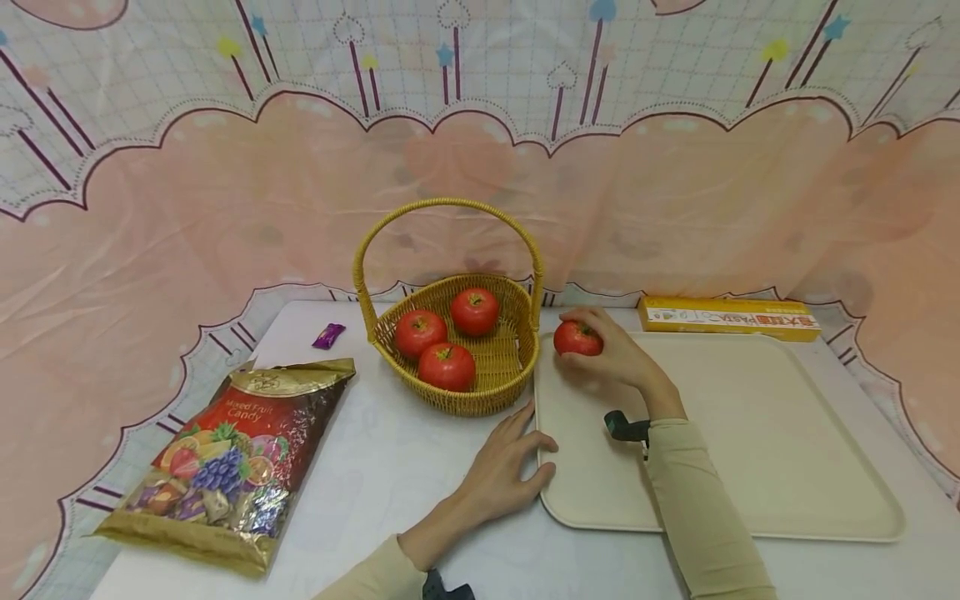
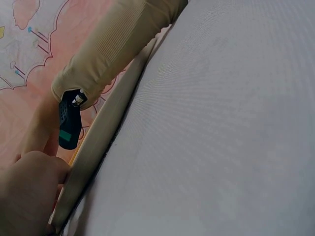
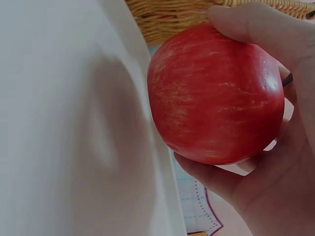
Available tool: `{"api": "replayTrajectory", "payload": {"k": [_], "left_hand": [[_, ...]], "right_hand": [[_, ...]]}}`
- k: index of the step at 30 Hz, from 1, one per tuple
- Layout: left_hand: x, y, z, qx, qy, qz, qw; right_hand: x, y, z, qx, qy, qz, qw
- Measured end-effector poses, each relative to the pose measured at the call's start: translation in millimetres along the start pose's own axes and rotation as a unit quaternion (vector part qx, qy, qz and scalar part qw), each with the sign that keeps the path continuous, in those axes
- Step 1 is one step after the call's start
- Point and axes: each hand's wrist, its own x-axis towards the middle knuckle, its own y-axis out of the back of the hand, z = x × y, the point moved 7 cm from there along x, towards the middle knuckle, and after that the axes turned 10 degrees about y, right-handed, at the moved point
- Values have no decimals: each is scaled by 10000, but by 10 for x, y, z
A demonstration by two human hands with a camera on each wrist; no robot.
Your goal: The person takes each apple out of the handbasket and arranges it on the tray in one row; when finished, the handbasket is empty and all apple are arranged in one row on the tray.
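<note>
My right hand (image 1: 611, 350) grips a red apple (image 1: 577, 338) above the far left corner of the beige tray (image 1: 750, 433). Up close in the right wrist view, thumb and fingers wrap round the apple (image 3: 216, 93), and its shadow falls on the tray. At the tray's left edge my left hand (image 1: 501, 471) lies with loosely bent fingers touching the rim and nothing in its grasp. Just left of the tray stands a woven basket (image 1: 480, 404) with a tall arched handle. In it lie three red apples (image 1: 447, 367), bunched toward its left and back.
A bag of mixed fruit candy (image 1: 232, 458) lies at the left of the white table (image 1: 390, 475). One purple-wrapped candy (image 1: 328, 336) sits behind it. Behind the tray is a long yellow pasta box (image 1: 731, 318). A patterned cloth (image 1: 480, 167) hangs at the back.
</note>
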Motion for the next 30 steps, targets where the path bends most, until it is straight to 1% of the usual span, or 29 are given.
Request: {"api": "replayTrajectory", "payload": {"k": [7, 11, 20, 26, 30], "left_hand": [[4, -10, -4, 7, -22, 12, 10000], [6, -12, -8, 1, -8, 5, 10000], [3, -17, -16, -6, -6, -31, 10000], [-5, -21, -19, -4, 13, -46, 10000], [-4, -18, -19, -4, 16, -45, 10000]], "right_hand": [[-8, -34, 47, -23, -62, -111, 9999], [-6, -41, 49, -25, -5, -98, 9999], [-21, -77, 83, 119, -35, -188, 9997], [-25, -97, 94, 163, 25, -241, 9996], [-34, -101, 108, 241, -90, -278, 9993]]}}
